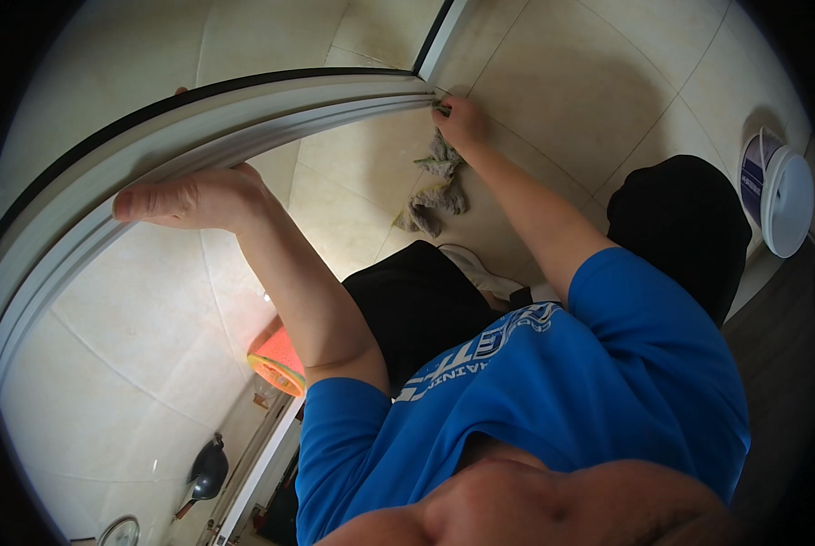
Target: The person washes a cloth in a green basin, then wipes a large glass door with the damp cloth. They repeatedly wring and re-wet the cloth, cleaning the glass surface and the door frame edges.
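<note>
My left hand (192, 198) is at the long white metal frame (285, 112) of a glass panel, its thumb lying along the near edge and most of its fingers hidden behind. A fingertip-like spot shows beyond the black seal. At the frame's far right corner, my right hand (461, 123) pinches the end of a grey cloth (441, 157). The cloth touches the corner there, and its crumpled lower part hangs or lies over the beige tiles below.
A white plastic bucket (786, 198) with a dark label is at the far right. Lower left, an orange-red container (281, 358) shows behind my left arm, with a black pan (208, 471) and a glass lid (121, 531) beyond. My knees are bent near the tiled floor (571, 89).
</note>
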